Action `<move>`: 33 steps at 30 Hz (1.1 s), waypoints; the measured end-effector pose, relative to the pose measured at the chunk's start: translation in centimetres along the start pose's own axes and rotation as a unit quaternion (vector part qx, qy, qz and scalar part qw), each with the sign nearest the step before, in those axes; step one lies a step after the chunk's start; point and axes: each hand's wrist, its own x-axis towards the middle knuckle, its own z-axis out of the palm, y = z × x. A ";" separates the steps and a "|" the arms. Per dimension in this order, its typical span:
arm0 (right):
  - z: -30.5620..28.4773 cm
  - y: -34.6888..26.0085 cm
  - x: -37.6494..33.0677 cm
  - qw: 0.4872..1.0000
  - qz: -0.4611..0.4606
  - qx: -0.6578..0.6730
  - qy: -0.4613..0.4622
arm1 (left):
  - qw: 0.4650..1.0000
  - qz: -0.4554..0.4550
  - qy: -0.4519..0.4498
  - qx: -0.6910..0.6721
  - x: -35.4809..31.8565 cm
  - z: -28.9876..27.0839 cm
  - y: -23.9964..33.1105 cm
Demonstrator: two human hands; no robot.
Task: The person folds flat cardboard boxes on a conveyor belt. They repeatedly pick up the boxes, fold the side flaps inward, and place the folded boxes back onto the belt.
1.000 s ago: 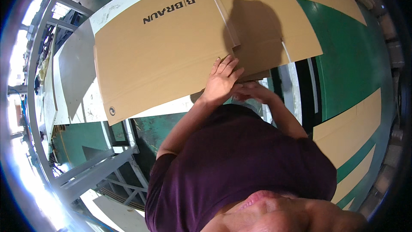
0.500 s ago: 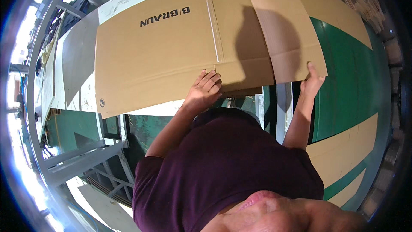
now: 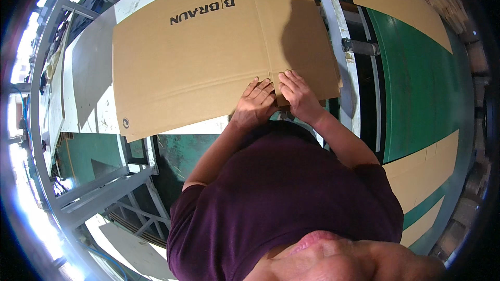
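A large flat sheet of brown box cardboard, with dark print at its far side, lies in front of me over a white table. A crease and slots divide off a narrower panel on its right. My left hand grips the near edge just left of the slot, fingers on top. Close beside it, my right hand grips the same edge on the narrower panel. Both thumbs are mostly hidden at the edge. A shadow falls across the right panel.
Right of the sheet runs a white metal rail with a roller bracket. Beyond it is a green surface bearing cardboard pieces. A grey metal frame stands at the lower left.
My right hand has moved left from the far-right panel to beside my left hand. That panel no longer shows, uncovering the rail. My left hand has shifted slightly right.
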 end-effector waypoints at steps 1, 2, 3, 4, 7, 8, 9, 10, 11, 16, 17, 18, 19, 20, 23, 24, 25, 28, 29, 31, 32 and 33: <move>0.1 0.1 -0.2 1.000 0.002 0.004 -0.005 | 1.000 -0.010 0.008 -0.009 -0.3 0.4 -0.1; 0.1 0.1 -0.1 1.000 0.005 0.010 -0.009 | 1.000 -0.020 0.014 -0.016 0.0 0.1 -0.1; -0.1 0.1 -0.1 0.999 0.008 0.019 -0.032 | 0.998 -0.053 0.020 -0.026 0.2 -0.1 0.2; -0.7 0.2 -0.1 0.998 0.011 0.027 -0.055 | 0.995 -0.087 0.025 -0.035 0.5 -0.5 0.7; -2.2 1.2 0.7 0.988 0.056 0.075 -0.120 | 0.996 -0.080 -0.034 -0.027 0.6 -1.0 -0.2; -2.2 2.1 1.2 0.983 0.080 0.093 -0.138 | 0.994 -0.072 -0.082 -0.011 1.1 -2.1 -0.5; -1.6 3.3 1.7 0.990 0.100 0.040 -0.091 | 0.990 -0.062 -0.128 0.005 1.4 -3.0 -1.2; -0.6 4.8 2.4 0.992 0.119 -0.015 -0.044 | 0.981 -0.106 -0.151 0.051 0.3 -2.6 -4.0; -0.1 5.7 3.1 0.988 0.137 -0.069 0.001 | 0.981 -0.114 -0.105 0.114 -2.2 -2.4 -10.0; 0.8 7.5 6.5 0.974 0.193 -0.114 0.020 | 0.772 -0.519 -0.106 0.352 -8.2 -15.2 -29.6; 1.2 8.1 7.1 0.972 0.196 -0.122 0.035 | 0.726 -0.583 -0.069 0.359 -10.8 -17.0 -32.9; 1.4 8.8 7.8 0.963 0.219 -0.150 0.042 | 0.692 -0.633 -0.042 0.346 -11.8 -18.3 -35.2; 1.7 10.2 8.3 0.951 0.257 -0.157 0.068 | 0.681 -0.660 -0.018 0.317 -11.6 -19.8 -36.0; 2.1 11.8 9.1 0.938 0.291 -0.163 0.092 | 0.668 -0.682 0.000 0.297 -12.5 -21.1 -37.9; 2.2 16.1 12.1 0.918 0.339 -0.145 0.143 | 0.679 -0.650 0.020 0.341 -17.8 -23.8 -44.3; 1.7 17.2 13.0 0.911 0.354 -0.140 0.157 | 0.688 -0.638 0.027 0.345 -17.1 -23.6 -44.9; 0.8 18.0 13.9 0.907 0.380 -0.127 0.128 | 0.693 -0.628 0.035 0.352 -16.6 -23.9 -45.0; -1.3 20.8 16.0 0.886 0.460 0.008 0.054 | 0.703 -0.684 0.109 0.161 -17.9 -26.4 -47.5; -1.7 22.5 15.6 0.861 0.494 0.109 0.043 | 0.698 -0.697 0.159 0.036 -17.8 -26.8 -48.4; -2.3 23.4 17.2 0.817 0.520 0.247 -0.009 | 0.635 -0.724 0.141 -0.229 -22.8 -30.5 -52.3; -3.7 22.4 17.1 0.797 0.543 0.262 -0.030 | 0.644 -0.707 0.122 -0.267 -19.9 -28.9 -51.7; -4.5 21.7 16.8 0.777 0.561 0.282 -0.051 | 0.652 -0.689 0.106 -0.299 -16.3 -28.0 -50.0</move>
